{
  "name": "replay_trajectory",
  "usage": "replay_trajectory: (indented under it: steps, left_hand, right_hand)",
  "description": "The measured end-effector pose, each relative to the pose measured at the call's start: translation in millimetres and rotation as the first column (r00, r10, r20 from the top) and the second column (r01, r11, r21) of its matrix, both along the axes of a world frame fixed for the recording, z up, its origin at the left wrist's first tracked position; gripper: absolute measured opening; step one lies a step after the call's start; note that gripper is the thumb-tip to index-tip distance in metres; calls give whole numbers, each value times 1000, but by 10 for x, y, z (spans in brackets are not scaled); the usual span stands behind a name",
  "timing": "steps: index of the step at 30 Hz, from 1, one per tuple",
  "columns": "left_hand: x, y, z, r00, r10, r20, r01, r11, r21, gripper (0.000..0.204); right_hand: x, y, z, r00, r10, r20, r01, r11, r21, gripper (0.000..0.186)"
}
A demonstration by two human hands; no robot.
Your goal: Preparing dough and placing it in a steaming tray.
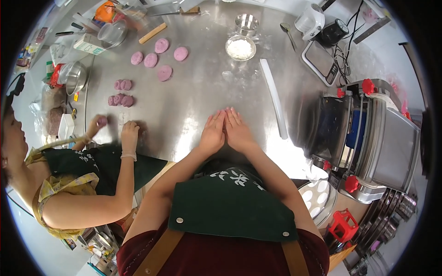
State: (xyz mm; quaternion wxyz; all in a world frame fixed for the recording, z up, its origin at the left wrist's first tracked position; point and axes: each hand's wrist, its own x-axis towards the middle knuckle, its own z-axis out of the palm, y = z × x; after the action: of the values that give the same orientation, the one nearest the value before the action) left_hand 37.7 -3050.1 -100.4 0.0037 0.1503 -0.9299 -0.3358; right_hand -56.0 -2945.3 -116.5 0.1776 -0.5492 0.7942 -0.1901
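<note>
At the near side of the steel table [184, 96], my left hand [212, 134] and my right hand [236, 131] lean together with their fingertips meeting. The fingers of both are stretched out, pointing away from me. Anything under the palms is hidden. Up and to the left lie several flat pink-purple dough rounds [164, 72]. Nearer on that side sit two short rows of rolled purple dough pieces [120, 100]. To the right of my hands rests a long white rod [273, 99]. A glass bowl [227, 49] of white flour stands beyond them.
A co-worker's hands [129, 132] work at the table on my left, one holding a purple dough piece. A wooden rolling pin [153, 33], a metal cup [247, 24] and a spoon [288, 36] lie farther back. Right are a scale [319, 62] and a large dough machine [368, 138].
</note>
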Motion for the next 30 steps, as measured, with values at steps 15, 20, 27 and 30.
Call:
replay_trajectory:
  steps: [15,20,27,30]
  left_hand:
    - [-335,-312,-139,958,245,-150,-243,970,32,23]
    - [-476,-276,-59,988,149,-41,-153,977,-147,24]
    - [-540,-197,202,970,21,243,-8,998,-55,26]
    - [-485,-145,222,953,35,301,-85,984,154,26]
  right_hand:
    - [-669,550,109,794,-607,-8,568,747,-346,33]
    - [-743,827,-20,656,-688,-311,685,715,-139,46]
    - [-885,871,-125,677,-693,-248,687,716,-124,36]
    - [-874,911,-141,673,-726,-144,702,688,-185,32]
